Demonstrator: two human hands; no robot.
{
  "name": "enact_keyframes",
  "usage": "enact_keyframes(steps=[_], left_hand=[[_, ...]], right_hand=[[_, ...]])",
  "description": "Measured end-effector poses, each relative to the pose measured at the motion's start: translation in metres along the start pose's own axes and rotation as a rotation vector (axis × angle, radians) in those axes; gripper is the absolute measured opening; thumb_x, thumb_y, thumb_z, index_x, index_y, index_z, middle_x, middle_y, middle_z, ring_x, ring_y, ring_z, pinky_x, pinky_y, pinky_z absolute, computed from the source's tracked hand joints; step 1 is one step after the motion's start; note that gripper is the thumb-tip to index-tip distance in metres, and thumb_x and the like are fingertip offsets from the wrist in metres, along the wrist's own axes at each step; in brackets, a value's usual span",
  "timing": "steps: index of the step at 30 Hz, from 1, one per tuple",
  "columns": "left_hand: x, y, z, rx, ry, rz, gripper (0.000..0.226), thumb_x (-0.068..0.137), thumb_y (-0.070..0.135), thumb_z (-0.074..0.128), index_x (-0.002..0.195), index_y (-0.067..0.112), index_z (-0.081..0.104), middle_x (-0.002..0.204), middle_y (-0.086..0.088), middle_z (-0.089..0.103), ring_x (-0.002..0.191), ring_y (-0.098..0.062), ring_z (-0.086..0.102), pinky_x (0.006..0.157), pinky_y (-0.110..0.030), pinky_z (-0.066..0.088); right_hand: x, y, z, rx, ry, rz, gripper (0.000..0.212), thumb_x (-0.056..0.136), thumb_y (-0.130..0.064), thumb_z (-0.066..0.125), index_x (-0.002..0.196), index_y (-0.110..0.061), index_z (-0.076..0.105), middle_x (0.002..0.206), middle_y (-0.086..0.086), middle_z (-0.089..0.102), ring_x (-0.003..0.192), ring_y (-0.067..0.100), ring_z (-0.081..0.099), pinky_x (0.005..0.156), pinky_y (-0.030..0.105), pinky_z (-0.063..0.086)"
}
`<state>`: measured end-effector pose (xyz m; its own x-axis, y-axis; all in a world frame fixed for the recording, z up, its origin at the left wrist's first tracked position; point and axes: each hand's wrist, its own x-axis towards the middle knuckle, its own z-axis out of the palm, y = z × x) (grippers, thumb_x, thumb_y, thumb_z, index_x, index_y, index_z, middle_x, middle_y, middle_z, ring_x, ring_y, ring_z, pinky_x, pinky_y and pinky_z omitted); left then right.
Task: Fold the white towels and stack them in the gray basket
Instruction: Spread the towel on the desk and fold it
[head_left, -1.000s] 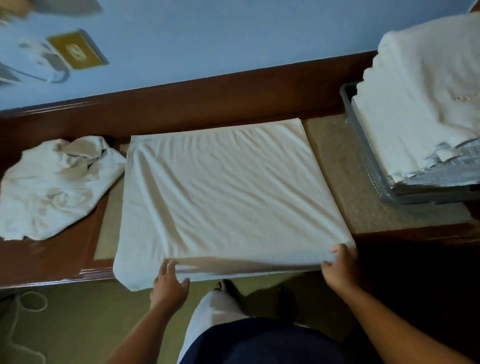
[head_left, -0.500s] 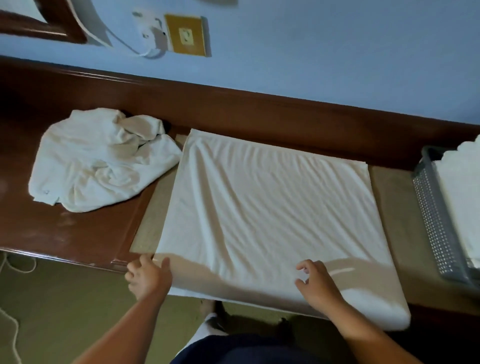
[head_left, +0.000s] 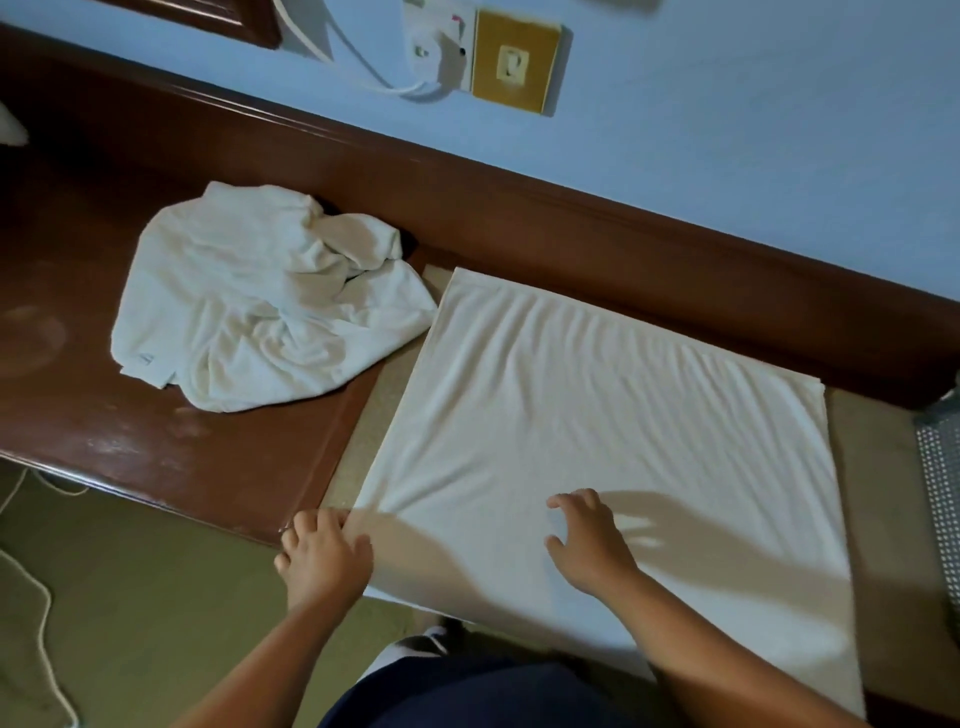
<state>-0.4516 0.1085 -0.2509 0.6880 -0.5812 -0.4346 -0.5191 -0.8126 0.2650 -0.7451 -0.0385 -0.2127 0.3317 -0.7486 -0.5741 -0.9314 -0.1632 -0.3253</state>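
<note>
White towel lies spread flat on the counter, over a beige mat set into the brown wood. Its far edge runs just beside the raised wooden back rail. A strip of mat shows along its left edge. Another strip shows along its right edge, between it and the gray basket, of which only a mesh wall shows at the right border. Its near edge hangs past the counter's front edge, over the greenish floor.

A crumpled towel sits on the wood to the left. Its right side is just beside the flat one's far-left corner, and I cannot tell whether they touch. Bare brown wood shows in front of the heap and to its left.

The left grip is at the near-left corner, right at the counter's front edge, with fingers curled on the corner of the cloth. The right grip rests on top of the cloth, a little in from the near edge and about midway across. Its fingers are spread and bent, the tips pressing down and holding nothing. Most of the cloth lies beyond and to the right of both grips.

A brass socket plate and a white plug with its cable are on the blue wall. A pale cord trails on the floor.
</note>
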Motion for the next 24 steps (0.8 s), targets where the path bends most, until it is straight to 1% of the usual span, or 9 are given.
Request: enact_keyframes(steps=[2,4,8,11,13,15,19,21,24], left_hand=[[0.005,0.006,-0.003,0.000,0.006,0.098,0.040,0.085,0.033,0.063,0.123,0.023,0.053,0.128,-0.007,0.043,0.122,-0.033,0.038,0.106,-0.053,0.032],[0.009,0.010,-0.004,0.053,0.014,0.251,0.048,0.086,0.033,0.062,0.131,0.023,0.050,0.135,-0.006,0.042,0.123,-0.032,0.041,0.106,-0.053,0.033],[0.022,0.027,0.004,0.154,-0.032,0.693,0.054,0.088,0.037,0.054,0.140,0.024,0.049,0.147,-0.003,0.045,0.128,-0.031,0.052,0.106,-0.048,0.039],[0.035,0.049,0.016,0.298,-0.116,0.969,0.061,0.088,0.041,0.051,0.145,0.019,0.050,0.156,-0.007,0.043,0.133,-0.029,0.053,0.110,-0.039,0.030],[0.052,0.069,0.023,0.372,-0.170,0.984,0.068,0.090,0.047,0.050,0.151,0.017,0.045,0.163,-0.009,0.033,0.143,-0.028,0.044,0.114,-0.038,0.022],[0.077,0.095,0.026,0.400,-0.192,0.917,0.079,0.090,0.057,0.048,0.156,0.014,0.036,0.167,-0.010,0.021,0.149,-0.029,0.034,0.117,-0.040,0.016],[0.157,0.175,0.025,0.374,-0.109,0.813,0.090,0.092,0.067,0.042,0.159,0.008,0.027,0.167,-0.014,0.019,0.154,-0.028,0.015,0.121,-0.043,0.011],[0.195,0.217,0.016,0.369,-0.091,0.787,0.092,0.095,0.070,0.031,0.159,0.005,0.020,0.167,-0.018,0.013,0.156,-0.030,0.009,0.123,-0.044,0.010],[0.249,0.269,0.000,0.400,-0.107,0.675,0.094,0.091,0.074,0.004,0.160,0.013,-0.011,0.167,-0.012,-0.017,0.155,-0.027,-0.013,0.126,-0.045,0.000]], right_hand=[[0.013,-0.017,-0.003,-0.049,-0.051,-0.049,0.057,0.099,-0.030,0.055,0.152,-0.025,0.034,0.161,0.001,0.016,0.147,0.022,0.023,0.112,0.034,0.036],[0.028,-0.030,-0.009,-0.091,-0.097,-0.089,0.065,0.099,-0.031,0.053,0.157,-0.026,0.024,0.167,0.001,0.002,0.153,0.022,0.011,0.118,0.035,0.029],[0.063,-0.045,-0.020,-0.243,-0.144,-0.174,0.074,0.098,-0.037,0.053,0.160,-0.028,0.013,0.168,0.003,-0.011,0.155,0.023,-0.002,0.123,0.037,0.018],[0.092,-0.051,-0.030,-0.309,-0.164,-0.204,0.079,0.097,-0.038,0.052,0.161,-0.030,0.007,0.167,0.004,-0.019,0.155,0.026,-0.008,0.123,0.044,0.014],[0.116,-0.052,-0.040,-0.317,-0.161,-0.209,0.079,0.098,-0.040,0.050,0.161,-0.031,0.002,0.165,0.003,-0.025,0.155,0.027,-0.012,0.123,0.048,0.012],[0.139,-0.053,-0.051,-0.333,-0.148,-0.201,0.078,0.100,-0.043,0.044,0.160,-0.033,-0.005,0.163,0.001,-0.031,0.154,0.026,-0.016,0.123,0.050,0.009],[0.211,-0.055,-0.078,-0.314,-0.133,-0.191,0.078,0.100,-0.058,0.035,0.155,-0.041,-0.018,0.157,-0.006,-0.042,0.148,0.022,-0.032,0.123,0.054,-0.004],[0.246,-0.060,-0.092,-0.286,-0.100,-0.222,0.079,0.097,-0.069,0.028,0.155,-0.042,-0.019,0.158,-0.008,-0.041,0.147,0.020,-0.033,0.121,0.053,-0.007],[0.293,-0.066,-0.110,-0.275,0.044,-0.264,0.074,0.099,-0.066,0.026,0.159,-0.037,-0.006,0.165,-0.004,-0.025,0.153,0.024,-0.019,0.120,0.056,0.001]])
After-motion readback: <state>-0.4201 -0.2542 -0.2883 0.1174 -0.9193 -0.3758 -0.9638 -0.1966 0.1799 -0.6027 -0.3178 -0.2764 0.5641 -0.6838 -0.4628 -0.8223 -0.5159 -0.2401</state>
